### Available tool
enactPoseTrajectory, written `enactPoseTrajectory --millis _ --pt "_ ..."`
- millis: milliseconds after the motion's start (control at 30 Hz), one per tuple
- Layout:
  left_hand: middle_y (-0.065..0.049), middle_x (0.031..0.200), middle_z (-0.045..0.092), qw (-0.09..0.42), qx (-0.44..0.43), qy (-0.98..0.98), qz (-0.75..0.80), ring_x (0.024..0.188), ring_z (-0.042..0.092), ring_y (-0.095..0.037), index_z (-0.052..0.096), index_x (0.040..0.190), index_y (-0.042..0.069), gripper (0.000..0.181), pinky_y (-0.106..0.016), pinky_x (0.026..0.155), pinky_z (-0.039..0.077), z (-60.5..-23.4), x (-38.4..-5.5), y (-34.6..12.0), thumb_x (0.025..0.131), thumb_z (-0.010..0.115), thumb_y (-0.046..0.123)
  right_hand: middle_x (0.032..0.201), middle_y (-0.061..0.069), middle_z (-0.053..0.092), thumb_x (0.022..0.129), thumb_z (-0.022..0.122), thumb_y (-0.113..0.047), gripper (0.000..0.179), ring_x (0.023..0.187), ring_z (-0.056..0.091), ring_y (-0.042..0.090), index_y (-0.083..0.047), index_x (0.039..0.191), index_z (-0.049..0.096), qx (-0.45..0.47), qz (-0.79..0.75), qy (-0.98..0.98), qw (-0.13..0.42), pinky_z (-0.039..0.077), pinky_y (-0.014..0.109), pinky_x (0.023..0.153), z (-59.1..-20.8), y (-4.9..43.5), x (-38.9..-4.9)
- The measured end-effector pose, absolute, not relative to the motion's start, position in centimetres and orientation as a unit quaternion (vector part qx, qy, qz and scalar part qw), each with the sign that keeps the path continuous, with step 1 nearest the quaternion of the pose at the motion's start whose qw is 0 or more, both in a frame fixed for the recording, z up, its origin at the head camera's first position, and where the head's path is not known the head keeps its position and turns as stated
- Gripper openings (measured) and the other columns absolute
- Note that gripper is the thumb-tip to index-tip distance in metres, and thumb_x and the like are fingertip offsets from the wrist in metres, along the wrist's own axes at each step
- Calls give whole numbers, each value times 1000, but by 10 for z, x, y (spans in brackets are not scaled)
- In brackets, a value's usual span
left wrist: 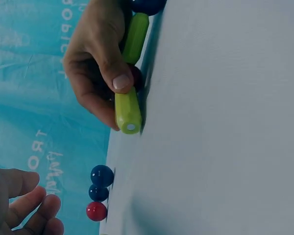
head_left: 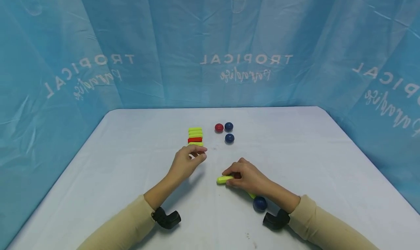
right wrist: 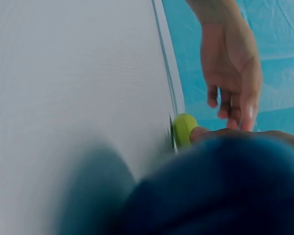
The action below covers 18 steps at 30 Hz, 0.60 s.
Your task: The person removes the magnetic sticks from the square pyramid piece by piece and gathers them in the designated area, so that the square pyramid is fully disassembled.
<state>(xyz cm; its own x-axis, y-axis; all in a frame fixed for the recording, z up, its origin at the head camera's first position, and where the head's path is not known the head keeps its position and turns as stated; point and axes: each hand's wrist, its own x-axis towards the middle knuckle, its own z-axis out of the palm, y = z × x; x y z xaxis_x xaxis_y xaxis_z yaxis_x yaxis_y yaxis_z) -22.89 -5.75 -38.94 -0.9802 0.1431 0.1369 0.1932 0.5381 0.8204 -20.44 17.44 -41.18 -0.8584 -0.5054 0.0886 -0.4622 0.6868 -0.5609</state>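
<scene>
My right hand [head_left: 247, 176] pinches a short yellow-green stick [head_left: 223, 180] between thumb and fingers, low at the white table. Beneath that hand the left wrist view shows a dark red ball [left wrist: 136, 77] and a second yellow-green stick [left wrist: 136, 38]; whether the hand touches them I cannot tell. A dark blue ball [head_left: 260, 204] sits by the right wrist. Nothing is in my left hand [head_left: 187, 163], whose fingers are loosely bent just in front of a row of yellow-green sticks [head_left: 195, 135] with one red stick [head_left: 195, 140] among them. Its fingertips partly cover the row's near end.
Right of the row, a red ball [head_left: 218, 128] and two dark blue balls, one farther back [head_left: 228, 126] and one nearer [head_left: 229, 138], lie close together. A blue printed curtain [head_left: 210, 86] hangs around the white table [head_left: 137, 148]. Dark wrist cameras [head_left: 168, 219] stick out below both wrists.
</scene>
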Motion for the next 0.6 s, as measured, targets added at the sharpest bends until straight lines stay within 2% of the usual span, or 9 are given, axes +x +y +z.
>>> enactPoseTrajectory --millis 200,333,600 --pt "3 90 66 21 -119 -869 -479 91 53 -15 70 106 13 21 -30 80 42 -399 -212 -64 85 67 16 99 -12 67 79 75 -27 30 88 46 8 -21 109 71 -228 -291 929 23 43 22 74 -407 180 -199" --pt "4 92 67 8 -140 -871 -470 93 53 -16 71 105 13 21 -31 81 42 -406 -203 -61 84 69 13 101 -11 67 78 76 -28 33 91 45 10 -22 110 70 -190 -279 941 23 42 25 73 -404 187 -196" --pt "1 99 66 -23 -187 -880 -436 93 49 -17 70 107 14 25 -27 76 38 -413 -194 -50 82 71 16 101 -11 68 77 76 -33 36 89 46 12 -22 111 70 -176 -283 942 24 40 23 69 -407 199 -194"
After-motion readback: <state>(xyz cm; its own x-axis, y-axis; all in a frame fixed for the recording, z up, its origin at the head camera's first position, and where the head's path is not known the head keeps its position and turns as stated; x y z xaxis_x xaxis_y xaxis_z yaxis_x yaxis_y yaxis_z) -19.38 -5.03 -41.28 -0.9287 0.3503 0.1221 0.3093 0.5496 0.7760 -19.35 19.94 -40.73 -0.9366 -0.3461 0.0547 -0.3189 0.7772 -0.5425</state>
